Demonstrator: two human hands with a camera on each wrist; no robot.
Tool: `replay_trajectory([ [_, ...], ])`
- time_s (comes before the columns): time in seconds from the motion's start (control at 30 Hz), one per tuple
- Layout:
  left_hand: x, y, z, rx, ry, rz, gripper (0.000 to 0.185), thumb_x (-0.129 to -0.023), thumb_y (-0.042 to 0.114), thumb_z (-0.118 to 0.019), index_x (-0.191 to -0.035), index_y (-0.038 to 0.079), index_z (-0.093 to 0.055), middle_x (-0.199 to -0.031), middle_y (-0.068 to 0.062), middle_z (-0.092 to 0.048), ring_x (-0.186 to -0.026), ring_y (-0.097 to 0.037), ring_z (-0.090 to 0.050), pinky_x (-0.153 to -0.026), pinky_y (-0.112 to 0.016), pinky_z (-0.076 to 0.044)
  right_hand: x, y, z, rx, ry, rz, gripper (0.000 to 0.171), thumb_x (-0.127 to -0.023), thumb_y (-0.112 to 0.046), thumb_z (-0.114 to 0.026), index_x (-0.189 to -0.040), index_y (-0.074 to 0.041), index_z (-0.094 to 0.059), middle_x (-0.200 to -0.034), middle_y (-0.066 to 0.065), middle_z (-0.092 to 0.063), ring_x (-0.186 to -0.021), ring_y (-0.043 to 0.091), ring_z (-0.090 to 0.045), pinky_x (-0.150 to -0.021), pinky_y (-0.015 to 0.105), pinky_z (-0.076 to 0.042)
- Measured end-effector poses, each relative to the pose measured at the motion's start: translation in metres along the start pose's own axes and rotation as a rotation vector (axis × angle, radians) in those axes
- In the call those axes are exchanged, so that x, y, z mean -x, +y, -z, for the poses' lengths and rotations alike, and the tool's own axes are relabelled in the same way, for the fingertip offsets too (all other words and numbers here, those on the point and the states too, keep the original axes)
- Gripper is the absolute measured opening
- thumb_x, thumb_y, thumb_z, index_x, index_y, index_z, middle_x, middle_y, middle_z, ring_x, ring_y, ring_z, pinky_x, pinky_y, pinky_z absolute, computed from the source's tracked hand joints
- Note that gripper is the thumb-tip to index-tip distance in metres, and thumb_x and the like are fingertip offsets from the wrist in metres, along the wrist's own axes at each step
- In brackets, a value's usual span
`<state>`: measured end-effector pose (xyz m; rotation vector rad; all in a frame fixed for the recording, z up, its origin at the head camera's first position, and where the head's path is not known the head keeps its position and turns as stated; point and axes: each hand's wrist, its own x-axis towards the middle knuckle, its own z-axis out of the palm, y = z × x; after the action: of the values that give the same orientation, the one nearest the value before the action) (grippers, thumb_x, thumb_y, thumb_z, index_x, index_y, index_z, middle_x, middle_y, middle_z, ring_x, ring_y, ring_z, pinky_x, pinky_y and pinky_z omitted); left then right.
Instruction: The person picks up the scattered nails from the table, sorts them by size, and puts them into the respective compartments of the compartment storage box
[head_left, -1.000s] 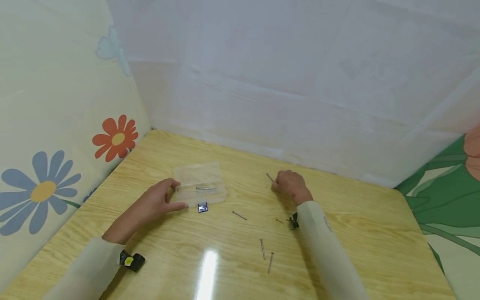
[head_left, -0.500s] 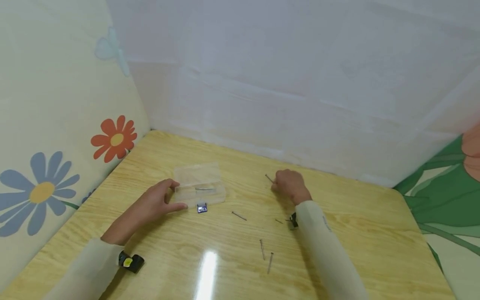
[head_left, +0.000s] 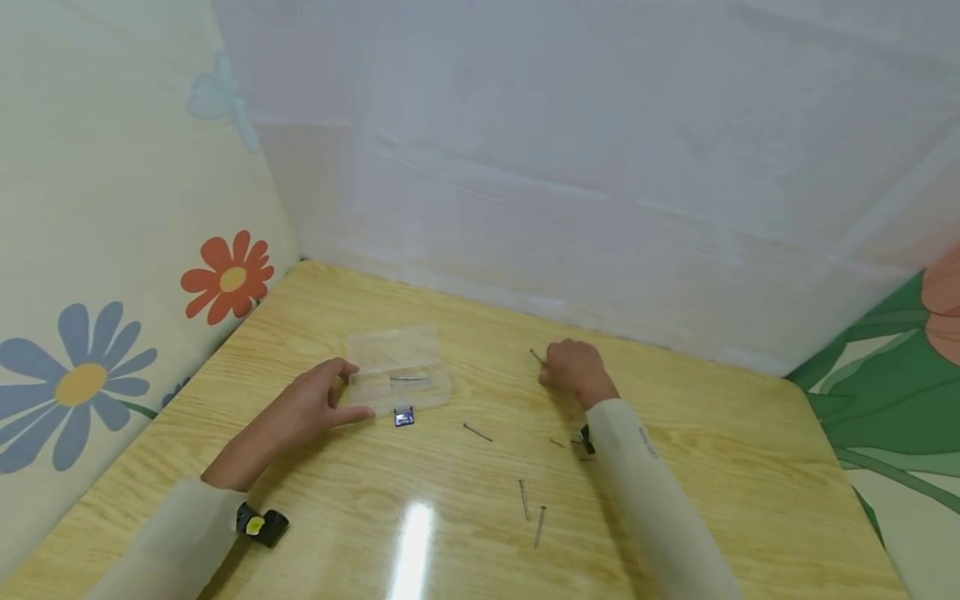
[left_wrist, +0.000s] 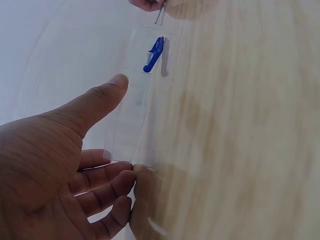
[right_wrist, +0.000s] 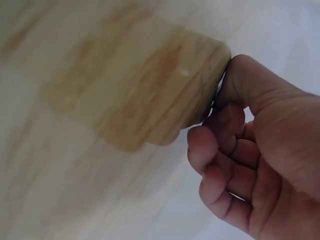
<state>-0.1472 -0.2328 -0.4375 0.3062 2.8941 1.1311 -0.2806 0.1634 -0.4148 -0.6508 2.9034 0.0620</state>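
Your right hand (head_left: 573, 371) pinches nail (head_left: 537, 357); thin shank may slip, so grip firmly. Left hand (head_left: 311, 402), fingers relaxed, steadies clear box (head_left: 397, 367); light box may slide.

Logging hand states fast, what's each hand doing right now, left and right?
Left hand: open, thumb and fingers resting against the clear plastic box.
Right hand: fingers curled, pinching a nail at the fingertips.
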Motion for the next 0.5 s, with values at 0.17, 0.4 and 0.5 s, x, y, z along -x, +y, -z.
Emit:
replay_trajectory([
  [0.17,0.0000,-0.0007,-0.0001,0.003,0.000,-0.007,0.073,-0.083,0.035,-0.089,-0.129,-0.009,-0.054,-0.085,-0.007,-0.052,-0.071,-0.019,-0.046,-0.062,-0.033,-0.040,-0.0003,0.0029,-0.0039,-0.025,0.019,0.010,0.030,-0.087,-0.016,-0.069,-0.064,-0.012,-0.050,-0.063,0.004,-0.051,-0.056,0.017,-0.043,-0.052,0.035,-0.042],
  [0.4,-0.0001,-0.0006,0.0000,-0.006,-0.001,0.003,0.073,-0.083,0.036,-0.088,-0.130,-0.008,-0.054,-0.087,-0.007,-0.053,-0.073,-0.019,-0.047,-0.063,-0.033,-0.040,0.0021,0.0024,-0.0057,-0.064,0.077,0.066,0.039,-0.086,-0.013,-0.068,-0.058,-0.017,-0.041,-0.056,-0.003,-0.036,-0.052,0.012,-0.031,-0.050,0.030,-0.030],
  [0.5,-0.0001,-0.0007,0.0002,-0.012,-0.005,0.012,0.073,-0.083,0.036,-0.088,-0.130,-0.007,-0.053,-0.089,-0.007,-0.054,-0.074,-0.020,-0.048,-0.063,-0.033,-0.041,0.0037,0.0004,-0.0045,-0.095,0.096,0.101,0.043,-0.085,-0.009,-0.066,-0.055,-0.019,-0.037,-0.055,-0.005,-0.030,-0.051,0.010,-0.026,-0.049,0.028,-0.026],
])
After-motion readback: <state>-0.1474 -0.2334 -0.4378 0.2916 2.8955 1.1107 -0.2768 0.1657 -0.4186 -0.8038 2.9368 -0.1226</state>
